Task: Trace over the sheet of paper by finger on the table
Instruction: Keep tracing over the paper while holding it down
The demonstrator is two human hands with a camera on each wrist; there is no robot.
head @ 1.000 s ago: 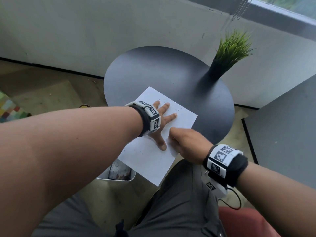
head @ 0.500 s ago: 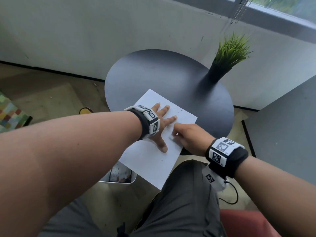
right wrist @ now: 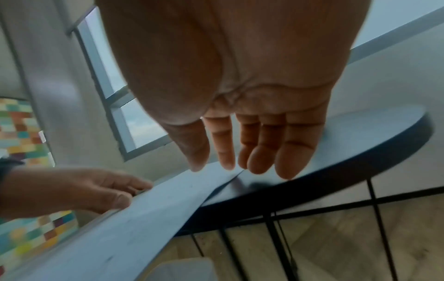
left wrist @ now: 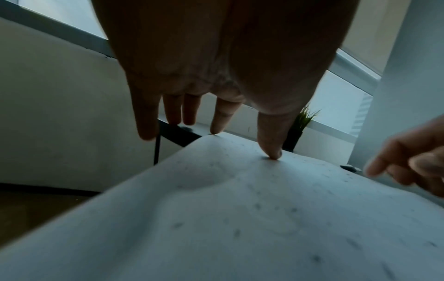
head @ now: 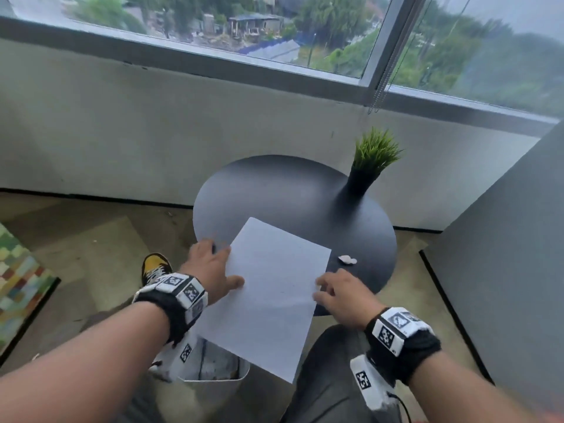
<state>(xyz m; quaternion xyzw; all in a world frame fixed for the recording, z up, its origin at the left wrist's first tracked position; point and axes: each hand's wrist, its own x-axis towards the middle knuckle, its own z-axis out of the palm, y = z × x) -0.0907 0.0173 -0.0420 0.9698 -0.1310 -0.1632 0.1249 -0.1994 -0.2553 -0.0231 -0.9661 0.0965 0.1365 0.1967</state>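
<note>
Head view: my left hand [head: 210, 267] has slid off to the paper sheet [head: 268, 297]'s left edge, thumb resting there; my right hand [head: 345, 296], loosely spread, quit tracing at frame centre, so tracing seems finished

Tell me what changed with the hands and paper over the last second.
The left hand slid off the middle of the paper to its left edge, thumb still on the sheet. The right hand stopped tracing and pulled back to the right edge, fingers relaxed. The camera tilted up. The paper still overhangs the table; the plant stayed put.
</note>
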